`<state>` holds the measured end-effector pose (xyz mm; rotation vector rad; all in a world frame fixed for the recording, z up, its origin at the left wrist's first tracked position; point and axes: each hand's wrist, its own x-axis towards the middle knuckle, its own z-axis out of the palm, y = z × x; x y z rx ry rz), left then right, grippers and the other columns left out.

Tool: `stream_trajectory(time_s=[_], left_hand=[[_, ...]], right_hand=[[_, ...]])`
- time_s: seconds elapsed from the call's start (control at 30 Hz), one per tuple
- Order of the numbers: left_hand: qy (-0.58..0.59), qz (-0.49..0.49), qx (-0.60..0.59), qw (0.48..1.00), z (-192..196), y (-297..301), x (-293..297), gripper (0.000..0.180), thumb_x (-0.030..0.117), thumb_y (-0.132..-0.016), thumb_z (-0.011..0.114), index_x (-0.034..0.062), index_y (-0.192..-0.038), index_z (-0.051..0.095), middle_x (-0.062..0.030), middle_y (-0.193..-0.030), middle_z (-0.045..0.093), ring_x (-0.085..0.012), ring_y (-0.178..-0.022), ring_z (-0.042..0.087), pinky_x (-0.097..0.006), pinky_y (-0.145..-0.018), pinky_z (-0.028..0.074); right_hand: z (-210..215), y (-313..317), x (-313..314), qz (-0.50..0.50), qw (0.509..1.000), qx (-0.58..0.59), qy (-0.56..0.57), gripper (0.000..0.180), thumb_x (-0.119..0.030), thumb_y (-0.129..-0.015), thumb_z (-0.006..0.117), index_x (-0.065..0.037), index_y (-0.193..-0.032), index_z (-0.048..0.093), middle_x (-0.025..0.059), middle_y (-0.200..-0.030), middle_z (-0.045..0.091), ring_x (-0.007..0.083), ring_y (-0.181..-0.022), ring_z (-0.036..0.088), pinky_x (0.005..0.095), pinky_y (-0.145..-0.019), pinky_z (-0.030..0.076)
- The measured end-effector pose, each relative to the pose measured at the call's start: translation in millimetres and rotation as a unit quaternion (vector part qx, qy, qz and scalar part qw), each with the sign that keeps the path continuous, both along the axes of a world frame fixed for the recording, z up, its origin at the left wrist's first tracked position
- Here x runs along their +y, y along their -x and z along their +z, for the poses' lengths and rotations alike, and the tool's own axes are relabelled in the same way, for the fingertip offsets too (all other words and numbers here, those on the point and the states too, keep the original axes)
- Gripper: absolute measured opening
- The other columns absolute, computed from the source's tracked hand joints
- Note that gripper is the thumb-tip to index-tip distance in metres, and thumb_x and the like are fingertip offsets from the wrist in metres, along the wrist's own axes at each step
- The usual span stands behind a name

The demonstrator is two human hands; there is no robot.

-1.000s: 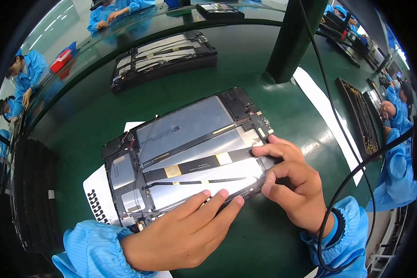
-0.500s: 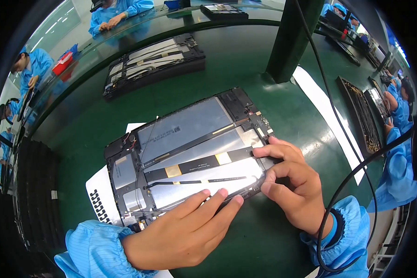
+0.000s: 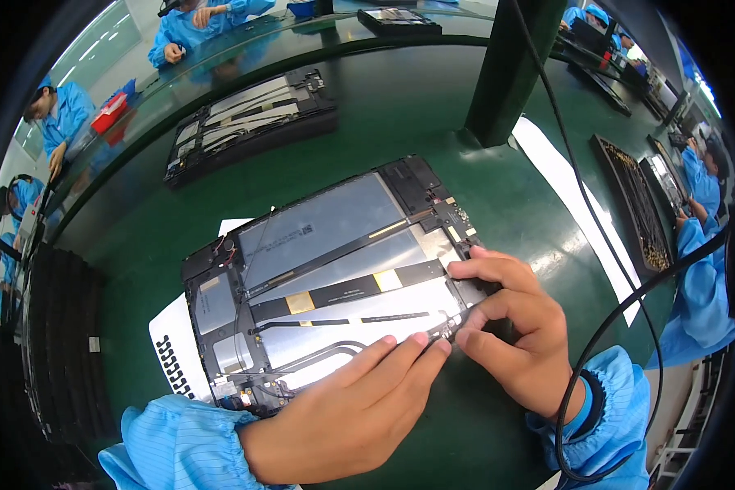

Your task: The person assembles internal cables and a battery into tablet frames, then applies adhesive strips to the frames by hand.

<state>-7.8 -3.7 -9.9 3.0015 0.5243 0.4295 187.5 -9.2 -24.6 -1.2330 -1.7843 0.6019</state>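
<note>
An opened tablet (image 3: 327,245) lies tilted before me, its silver battery panels, black flat cables and circuit boards exposed. My left hand (image 3: 359,416) lies along its near edge with the fingers stretched out, fingertips close to the near right corner. At that corner my right hand (image 3: 518,318) has its thumb and bent fingers closed on the edge; the exact contact is partly hidden. A wide black ribbon cable (image 3: 343,292) with gold patches crosses the silver panel and ends near my right forefinger. Below it runs a thinner black cable (image 3: 367,319).
White paper (image 3: 171,343) with black pieces shows under the tablet. Another opened device (image 3: 249,122) sits behind, near a green post (image 3: 510,73). A dark stack (image 3: 61,343) stands left. At right are a black tray (image 3: 633,204) and a hanging cable (image 3: 612,327). Co-workers sit around.
My left hand has slid right along the near edge, uncovering thin cables at the lower left. The device behind has shifted left. My right hand stays at the corner.
</note>
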Motion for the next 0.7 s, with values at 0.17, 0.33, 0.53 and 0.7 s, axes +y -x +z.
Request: stream_trajectory(time_s=[0.17,0.33,0.53,0.7], left_hand=[[0.08,0.007,-0.009,0.997,5.1,-0.7,1.0,0.043,0.011,-0.06,0.067,-0.0062,-0.098,0.055,-0.0165,-0.116,0.048,-0.0302,-0.105,0.049,-0.038,-0.084,0.043],[0.081,0.001,-0.005,0.997,4.5,1.2,1.0,0.042,0.011,-0.06,0.067,-0.0059,-0.097,0.055,-0.0167,-0.117,0.048,-0.0301,-0.105,0.049,-0.038,-0.084,0.043],[0.072,-0.004,-0.025,0.997,0.4,0.4,5.7,0.041,0.011,-0.06,0.066,-0.0062,-0.096,0.055,-0.0175,-0.115,0.048,-0.0303,-0.104,0.049,-0.039,-0.084,0.043],[0.037,-0.004,-0.032,0.999,3.7,-3.8,4.3,0.038,0.009,-0.061,0.065,-0.0059,-0.094,0.055,-0.0178,-0.111,0.049,-0.0301,-0.1,0.05,-0.038,-0.082,0.043]], right_hand=[[1.2,-4.7,-2.0,-0.01,1.0,0.005,0.0,0.011,0.002,-0.058,0.063,-0.002,-0.066,0.056,0.0134,-0.102,0.057,0.0319,-0.107,0.048,0.0373,-0.085,0.042],[4.8,-1.1,-2.2,-0.005,0.999,-0.037,-0.025,0.014,0.003,-0.057,0.063,-0.003,-0.068,0.058,0.0129,-0.102,0.056,0.0315,-0.102,0.05,0.037,-0.084,0.043],[6.3,-2.2,2.5,-0.002,0.995,-0.079,-0.056,0.014,0.003,-0.057,0.063,-0.003,-0.069,0.058,0.0117,-0.096,0.055,0.0317,-0.095,0.051,0.0367,-0.079,0.044],[12.0,2.3,1.5,0.009,0.978,-0.152,-0.143,0.016,0.006,-0.055,0.059,-0.002,-0.068,0.056,0.0113,-0.093,0.056,0.0294,-0.089,0.051,0.038,-0.076,0.042]])
